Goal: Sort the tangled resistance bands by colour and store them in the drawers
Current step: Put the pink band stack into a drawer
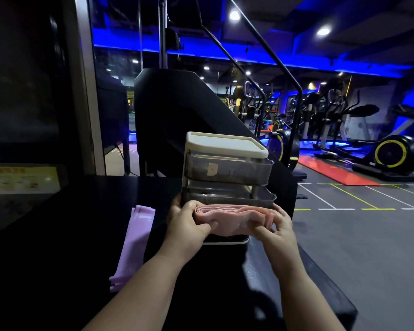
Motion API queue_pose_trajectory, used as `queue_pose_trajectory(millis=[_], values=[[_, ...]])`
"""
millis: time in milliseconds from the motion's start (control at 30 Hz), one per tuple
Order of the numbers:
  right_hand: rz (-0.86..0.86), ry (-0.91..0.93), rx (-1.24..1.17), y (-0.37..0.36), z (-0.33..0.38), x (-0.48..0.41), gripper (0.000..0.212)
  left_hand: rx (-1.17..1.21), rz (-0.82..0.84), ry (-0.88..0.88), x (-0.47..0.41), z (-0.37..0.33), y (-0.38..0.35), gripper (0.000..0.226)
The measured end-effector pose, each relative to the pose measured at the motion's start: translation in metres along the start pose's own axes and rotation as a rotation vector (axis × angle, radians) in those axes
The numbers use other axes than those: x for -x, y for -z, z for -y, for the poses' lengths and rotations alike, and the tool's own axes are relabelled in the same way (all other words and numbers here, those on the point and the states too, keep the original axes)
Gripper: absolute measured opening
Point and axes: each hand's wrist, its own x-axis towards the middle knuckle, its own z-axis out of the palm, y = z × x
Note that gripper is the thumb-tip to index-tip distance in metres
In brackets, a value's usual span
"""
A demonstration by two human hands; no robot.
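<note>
Head camera, gym floor: I see the left hand (189, 223) and the right hand (276, 226) holding a folded bundle of pink resistance bands (230, 217) between them. Each hand pinches 1 end, thumb on the near face and fingers curled behind. The bundle sits level in front of the lower part of a small drawer unit (225, 143), which has a cream top and smoky clear drawers. The top drawer (227, 168) carries a small label, and the 2nd drawer (261, 197) juts forward just above the bundle. I cannot tell what lies behind the bundle at the base of the unit.

A flat stack of lilac resistance bands (134, 242) lies on the dark tabletop (69, 223) to the left, well apart from the left hand. The drawer unit stands on the same tabletop. Beyond it are a black stair machine (177, 103), a red mat (337, 172) and an exercise bike (390, 152) with a yellow-rimmed wheel, under blue lighting.
</note>
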Motion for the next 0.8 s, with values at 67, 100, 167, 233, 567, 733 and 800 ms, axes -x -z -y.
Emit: queue_pose_trajectory(millis=[67, 100, 167, 233, 567, 733, 800], values=[[0.0, 0.008, 0.014, 0.0, 0.0, 0.0, 0.032, -0.019, 0.0, 0.018, 0.0, 0.0, 0.0, 0.034], [-0.004, 0.015, 0.027, 0.0, 0.002, 0.0, 0.033, -0.029, -0.006, 0.02, -0.001, 0.0, 0.0, 0.032], [-0.021, 0.041, 0.068, 0.0, 0.005, -0.001, 0.029, -0.053, -0.03, -0.005, -0.001, -0.002, 0.001, 0.031], [-0.054, 0.079, 0.111, 0.0, 0.008, -0.002, 0.025, -0.043, -0.058, -0.052, -0.001, -0.006, 0.003, 0.03], [-0.054, 0.296, 0.02, -0.003, 0.034, -0.039, 0.03, 0.104, -0.118, -0.144, -0.024, -0.027, 0.015, 0.041], [-0.03, 0.326, 0.032, -0.006, 0.042, -0.046, 0.03, 0.292, -0.013, -0.135, -0.03, -0.026, 0.021, 0.029], [0.001, 0.325, -0.01, -0.007, 0.044, -0.046, 0.027, 0.301, 0.006, -0.136, -0.032, -0.024, 0.023, 0.03]])
